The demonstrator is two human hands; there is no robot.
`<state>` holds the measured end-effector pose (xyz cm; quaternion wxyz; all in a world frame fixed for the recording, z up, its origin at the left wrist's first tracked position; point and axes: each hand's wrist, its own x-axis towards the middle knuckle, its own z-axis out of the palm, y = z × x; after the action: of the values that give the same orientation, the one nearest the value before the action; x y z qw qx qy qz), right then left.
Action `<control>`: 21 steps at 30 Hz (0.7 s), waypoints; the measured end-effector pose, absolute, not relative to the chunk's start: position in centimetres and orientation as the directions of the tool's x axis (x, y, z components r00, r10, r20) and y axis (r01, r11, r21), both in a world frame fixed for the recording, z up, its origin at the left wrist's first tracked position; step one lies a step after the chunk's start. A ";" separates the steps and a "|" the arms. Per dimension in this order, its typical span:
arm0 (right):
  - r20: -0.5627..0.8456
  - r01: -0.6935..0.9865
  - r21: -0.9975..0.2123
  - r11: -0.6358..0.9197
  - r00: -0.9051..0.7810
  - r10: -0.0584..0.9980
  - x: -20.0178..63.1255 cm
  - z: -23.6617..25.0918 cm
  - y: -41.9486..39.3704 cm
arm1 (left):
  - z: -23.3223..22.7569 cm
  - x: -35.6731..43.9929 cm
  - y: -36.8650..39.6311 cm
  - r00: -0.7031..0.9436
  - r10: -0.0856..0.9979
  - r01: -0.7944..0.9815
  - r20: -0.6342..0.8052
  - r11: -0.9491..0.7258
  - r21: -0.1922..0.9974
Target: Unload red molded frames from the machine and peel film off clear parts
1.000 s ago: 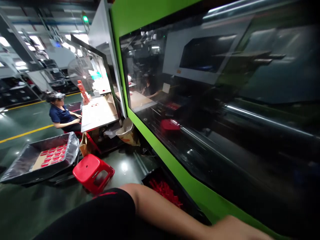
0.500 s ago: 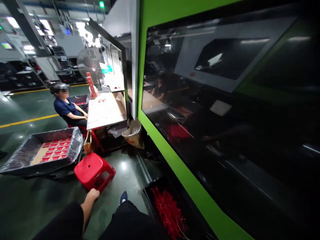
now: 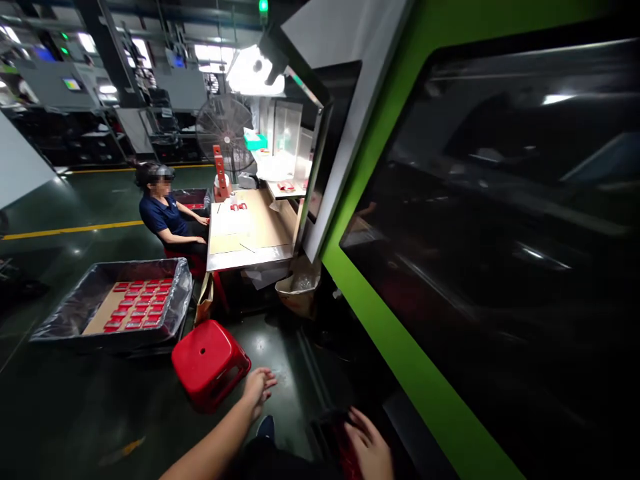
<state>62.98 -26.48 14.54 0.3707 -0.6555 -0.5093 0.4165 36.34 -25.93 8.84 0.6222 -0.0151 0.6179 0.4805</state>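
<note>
My left hand [image 3: 259,388] is in the air just right of the red plastic stool [image 3: 210,353], apart from it as far as I can see. Its fingers are loosely spread and hold nothing. At the bottom, my right hand [image 3: 371,445] is over a dark bin [image 3: 320,433] with red plastic scraps [image 3: 349,457] inside. The fingers of this hand are apart, slightly blurred, and I see nothing between them. Much of the bin is hidden by the hand and by shadow.
A person [image 3: 167,213] sits at a lit work table [image 3: 250,259]. Left of the stool stands a plastic-lined crate [image 3: 65,307] with rows of red parts [image 3: 143,303]. A sack [image 3: 297,293] is beneath the table's right end. A green machine [image 3: 370,313] walls off the right side.
My left hand has let go of the stool's edge and moved right. My right hand has come into view over the scrap bin. The view has swung left.
</note>
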 end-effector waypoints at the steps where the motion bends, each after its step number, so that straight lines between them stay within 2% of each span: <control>1: -0.151 0.365 -0.920 -0.145 0.010 0.988 60.7 14.7 -25.4 | 9.2 36.9 -24.7 -0.208 0.612 -0.665 -0.763 0.484 0.569; 4: 0.029 0.351 -0.919 0.182 -0.399 0.916 52.7 16.2 -22.3 | 11.0 37.1 -21.8 -0.143 0.737 -0.793 -0.661 0.314 0.522; 6: 0.143 0.302 -0.888 0.345 -0.534 0.834 47.8 17.6 -20.9 | 12.3 35.8 -20.8 -0.124 0.785 -0.858 -0.607 0.222 0.463; 8: 0.171 0.240 -0.890 0.387 -0.611 0.773 44.2 18.5 -20.2 | 13.0 33.8 -20.6 -0.136 0.797 -0.902 -0.588 0.145 0.406; 10: 0.069 0.230 -0.919 0.320 -0.705 0.706 41.9 18.6 -19.5 | 13.0 31.7 -21.0 -0.158 0.785 -0.925 -0.600 0.095 0.368; 13: -0.195 0.332 -0.928 0.167 -0.818 0.542 40.4 17.3 -16.3 | 11.6 29.3 -21.5 -0.168 0.739 -0.931 -0.653 0.099 0.351; 15: -0.346 0.416 -0.904 0.093 -0.844 0.411 40.3 15.6 -11.6 | 9.7 28.1 -21.4 -0.180 0.688 -0.919 -0.703 0.138 0.370; 17: -0.462 0.505 -0.862 0.036 -0.813 0.354 40.8 13.6 -5.0 | 7.2 26.9 -21.0 -0.221 0.595 -0.892 -0.773 0.198 0.407; 19: -0.549 0.603 -0.798 -0.012 -0.718 0.429 41.8 11.4 2.8 | 4.1 25.5 -20.7 -0.294 0.433 -0.850 -0.852 0.290 0.440; 21: -0.572 0.684 -0.728 -0.049 -0.567 0.593 43.3 9.4 10.8 | 0.8 23.9 -20.8 -0.372 0.225 -0.799 -0.900 0.416 0.434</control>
<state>43.27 10.76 9.38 -0.0406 -0.4638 -0.6885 0.5561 23.95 -20.84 0.79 0.5169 -0.2161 0.6638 0.4955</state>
